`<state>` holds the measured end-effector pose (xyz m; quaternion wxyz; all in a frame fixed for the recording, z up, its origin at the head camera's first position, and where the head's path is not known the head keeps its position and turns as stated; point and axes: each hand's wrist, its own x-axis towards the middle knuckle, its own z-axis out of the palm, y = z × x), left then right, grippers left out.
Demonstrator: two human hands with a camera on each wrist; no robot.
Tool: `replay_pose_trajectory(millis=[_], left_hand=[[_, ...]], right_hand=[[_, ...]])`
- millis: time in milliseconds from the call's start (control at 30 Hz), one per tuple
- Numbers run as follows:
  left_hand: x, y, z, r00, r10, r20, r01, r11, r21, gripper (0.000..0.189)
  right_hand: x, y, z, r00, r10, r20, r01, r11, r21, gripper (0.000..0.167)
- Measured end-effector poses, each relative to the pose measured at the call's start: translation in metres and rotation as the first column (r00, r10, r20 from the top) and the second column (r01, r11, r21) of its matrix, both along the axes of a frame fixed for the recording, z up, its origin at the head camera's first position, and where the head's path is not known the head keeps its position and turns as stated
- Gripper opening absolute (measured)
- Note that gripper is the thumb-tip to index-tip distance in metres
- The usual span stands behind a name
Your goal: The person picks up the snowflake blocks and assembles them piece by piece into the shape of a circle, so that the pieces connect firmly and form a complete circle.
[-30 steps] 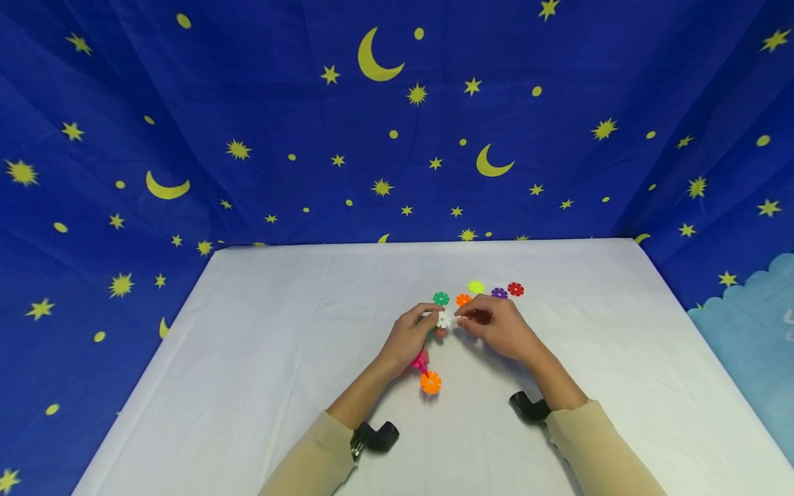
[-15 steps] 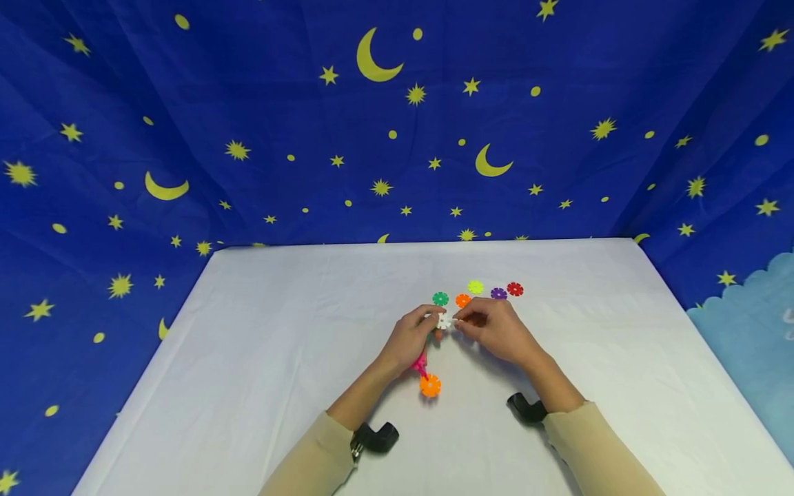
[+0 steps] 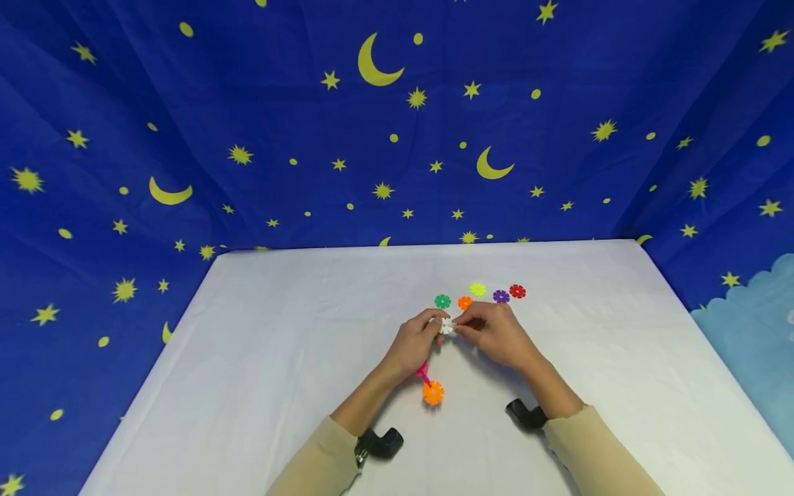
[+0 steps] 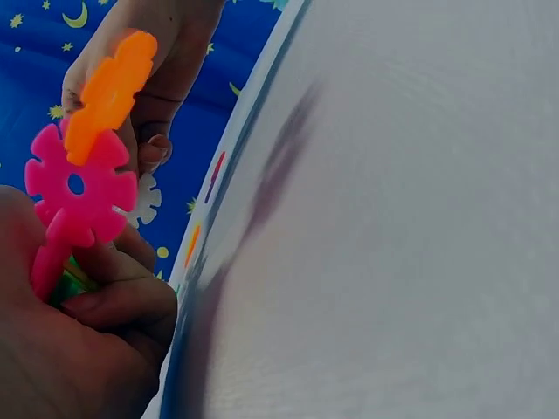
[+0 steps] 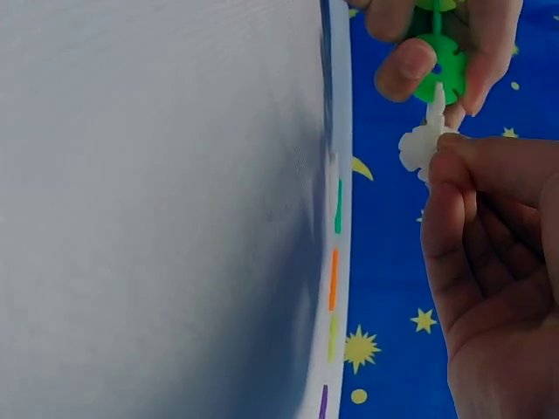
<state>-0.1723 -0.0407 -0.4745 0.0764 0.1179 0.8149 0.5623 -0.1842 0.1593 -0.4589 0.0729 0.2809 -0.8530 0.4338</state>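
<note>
Extends the left hand (image 3: 414,344) from the near left, with the forearm slanting far and right, and the right hand (image 3: 496,334) from the near right, slanting far and left. Holds the two close together above the white table (image 3: 310,331), fingertips facing. Curls the left fingers snugly around a chain of slotted discs (image 4: 52,249). Has an orange disc (image 3: 433,393) at the near end of that chain, slotted to a pink disc (image 4: 100,192), both sticking out past the heel of the left hand. Has a green disc (image 5: 450,70) at the left fingertips, with one white disc (image 3: 445,326) meeting it and lying against the left thumb. Pinches a second white disc (image 5: 421,148) between right thumb and forefinger, drawn together with only that thin piece between. Seems to touch the first white disc with the second at crossed angles, though cannot tell from so small a view how deep the slots engage. Has loose discs just beyond the hands, from left to right: teal (image 3: 442,302), orange (image 3: 465,303), yellow (image 3: 477,289), purple (image 3: 501,296) and red (image 3: 517,291).
</note>
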Motion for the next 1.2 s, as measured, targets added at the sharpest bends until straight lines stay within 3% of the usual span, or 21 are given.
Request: replay_pose_trajectory(millis=[300, 567, 800, 1200], left_hand=[[0.001, 0.0, -0.001, 1.0, 0.01, 0.009, -0.011, 1.0, 0.029, 0.022], [-0.001, -0.004, 0.002, 0.999, 0.007, 0.052, -0.009, 1.0, 0.027, 0.029], [0.0, -0.004, 0.0, 0.997, -0.026, 0.076, 0.021, 0.997, 0.075, 0.03], [0.0, -0.002, -0.003, 1.0, 0.003, 0.031, -0.004, 1.0, 0.024, 0.031]], right_hand=[[0.0, -0.002, -0.001, 1.0, -0.016, -0.013, 0.016, 1.0, 0.016, 0.011], [0.0, -0.002, -0.002, 0.997, -0.051, 0.049, 0.049, 0.998, 0.041, 0.007], [-0.002, -0.001, -0.003, 0.993, -0.075, 0.088, 0.071, 0.997, 0.041, 0.007], [-0.006, 0.01, -0.002, 0.979, -0.076, 0.188, 0.07, 0.997, 0.037, 0.013]])
